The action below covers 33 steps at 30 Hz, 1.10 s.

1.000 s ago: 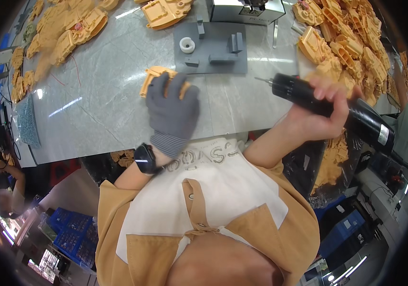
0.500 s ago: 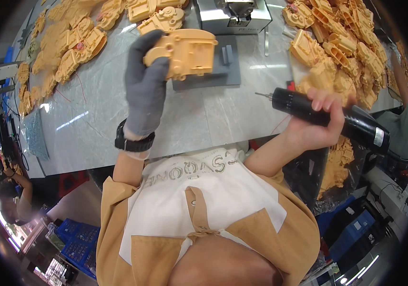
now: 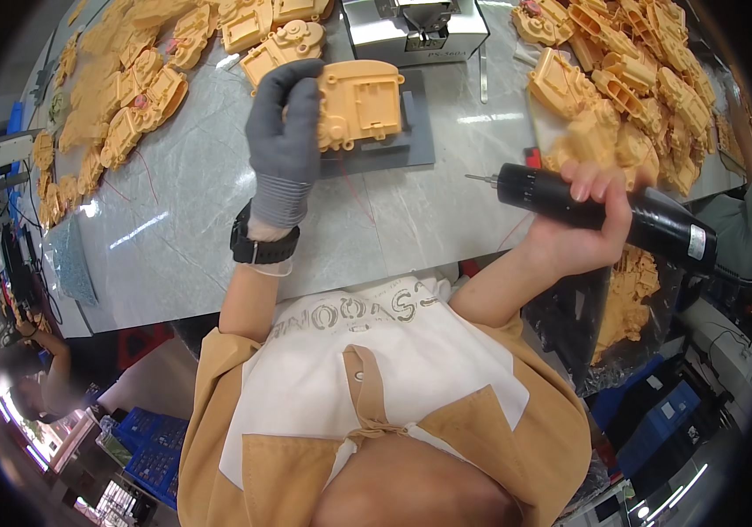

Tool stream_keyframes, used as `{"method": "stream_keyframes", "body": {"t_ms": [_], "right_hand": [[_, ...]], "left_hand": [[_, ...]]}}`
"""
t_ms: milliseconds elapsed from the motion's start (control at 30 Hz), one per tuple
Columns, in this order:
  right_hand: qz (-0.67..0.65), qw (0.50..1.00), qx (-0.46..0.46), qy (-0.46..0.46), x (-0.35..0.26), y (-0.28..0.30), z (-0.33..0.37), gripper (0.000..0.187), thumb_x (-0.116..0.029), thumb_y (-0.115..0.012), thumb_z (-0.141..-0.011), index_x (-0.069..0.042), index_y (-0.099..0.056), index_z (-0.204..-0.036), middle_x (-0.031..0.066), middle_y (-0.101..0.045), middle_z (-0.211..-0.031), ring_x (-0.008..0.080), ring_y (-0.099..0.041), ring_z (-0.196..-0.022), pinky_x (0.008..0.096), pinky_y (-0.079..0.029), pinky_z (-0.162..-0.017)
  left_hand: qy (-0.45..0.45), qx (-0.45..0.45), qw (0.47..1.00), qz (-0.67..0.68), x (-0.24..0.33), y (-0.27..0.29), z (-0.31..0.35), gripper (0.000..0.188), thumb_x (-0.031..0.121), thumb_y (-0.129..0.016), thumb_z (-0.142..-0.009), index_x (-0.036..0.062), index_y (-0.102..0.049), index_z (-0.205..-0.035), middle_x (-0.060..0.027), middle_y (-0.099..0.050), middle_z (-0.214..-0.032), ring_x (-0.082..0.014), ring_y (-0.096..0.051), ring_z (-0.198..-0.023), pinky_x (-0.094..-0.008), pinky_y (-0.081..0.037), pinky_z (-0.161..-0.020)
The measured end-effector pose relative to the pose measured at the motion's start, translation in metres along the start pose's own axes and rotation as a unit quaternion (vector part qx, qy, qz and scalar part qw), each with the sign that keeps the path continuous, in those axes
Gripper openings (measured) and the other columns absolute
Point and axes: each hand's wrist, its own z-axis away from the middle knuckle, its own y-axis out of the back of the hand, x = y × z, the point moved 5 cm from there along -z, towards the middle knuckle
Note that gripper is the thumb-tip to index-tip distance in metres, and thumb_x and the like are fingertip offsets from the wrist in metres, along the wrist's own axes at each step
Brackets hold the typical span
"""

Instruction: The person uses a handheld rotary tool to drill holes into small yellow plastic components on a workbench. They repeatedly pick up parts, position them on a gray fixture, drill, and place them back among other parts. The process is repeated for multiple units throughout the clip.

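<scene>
Housing [image 3: 363, 105], orange plastic, is held in our gloved left hand [image 3: 286, 132], near the far side of the desk [image 3: 446, 206]. Its recessed face is turned up toward us, and it covers most of a grey fixture [image 3: 418, 158] behind it; we cannot tell whether the two touch. Our left fingers grasp the housing by its left edge, leaving its face and right edge uncovered. Our bare right hand [image 3: 600, 220] has its fingers wrapped round a black driver [image 3: 541, 189], whose bit [image 3: 481, 179] points left, well apart from the housing.

To handle this well, we would hold the housing level and square to the fixture, our left fingers kept out at the edge so nothing is pinched beneath. A thin red wire [image 3: 358, 191] trails below the housing; whether it is attached we cannot tell, but we would keep it from getting trapped. The driver is best kept off to the right until the housing sits flat, then brought in upright, not slanted. Beyond stands a metal box [image 3: 420, 42]; more housings lie in a heap at right [image 3: 631, 79].
</scene>
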Motion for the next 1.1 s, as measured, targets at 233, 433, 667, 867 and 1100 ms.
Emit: {"method": "stream_keyframes", "body": {"t_ms": [233,433,667,867,1100], "right_hand": [[0.016,1.0,-0.007,0.009,0.0,-0.006,0.001,0.04,-0.01,-0.051,-0.077,-0.008,-0.04,-0.116,0.001,-0.04,-0.06,0.0152,-0.043,-0.052,0.0343,-0.039,-0.059],[0.012,1.0,-0.013,0.005,0.001,-0.002,0.002,0.041,-0.01,-0.05,-0.077,-0.008,-0.04,-0.117,0.0011,-0.041,-0.061,0.0154,-0.044,-0.052,0.0346,-0.039,-0.06],[0.01,1.0,-0.01,-0.003,0.004,-0.004,0.002,0.042,-0.009,-0.051,-0.077,-0.008,-0.04,-0.117,0.0016,-0.042,-0.061,0.015,-0.044,-0.054,0.0342,-0.039,-0.061],[0.012,1.0,-0.009,-0.016,0.007,-0.002,0.001,0.042,-0.009,-0.051,-0.077,-0.009,-0.04,-0.117,0.0016,-0.042,-0.062,0.0147,-0.043,-0.054,0.0334,-0.038,-0.061],[-0.002,1.0,-0.003,-0.029,0.008,-0.003,0.0,0.041,-0.008,-0.052,-0.076,-0.009,-0.041,-0.116,0.0014,-0.042,-0.061,0.0141,-0.042,-0.053,0.0327,-0.038,-0.06]], "left_hand": [[-0.089,-0.03,0.985,-0.146,0.001,-0.005,0.0,0.017,0.01,-0.049,-0.087,0.0023,-0.059,-0.098,-0.0091,-0.062,-0.091,-0.0156,-0.058,-0.082,-0.0262,-0.047,-0.074],[-0.178,-0.01,0.949,-0.261,0.009,-0.008,0.002,0.019,0.009,-0.052,-0.085,0.002,-0.059,-0.101,-0.0116,-0.06,-0.096,-0.0203,-0.059,-0.089,-0.0286,-0.046,-0.078],[-0.214,-0.111,0.907,-0.345,0.029,-0.023,0.015,0.034,0.019,-0.063,-0.079,0.0059,-0.056,-0.109,-0.0135,-0.055,-0.109,-0.0269,-0.056,-0.098,-0.0328,-0.046,-0.082],[-0.198,-0.137,0.911,-0.336,0.025,-0.024,0.022,0.065,0.036,-0.073,-0.067,0.0096,-0.047,-0.12,-0.0158,-0.048,-0.116,-0.0311,-0.051,-0.103,-0.0376,-0.045,-0.084],[0.054,-0.13,0.987,0.077,-0.014,0.004,0.022,0.066,0.021,-0.066,-0.076,0.0037,-0.034,-0.131,-0.0164,-0.041,-0.129,-0.0271,-0.042,-0.119,-0.0361,-0.036,-0.1]]}}
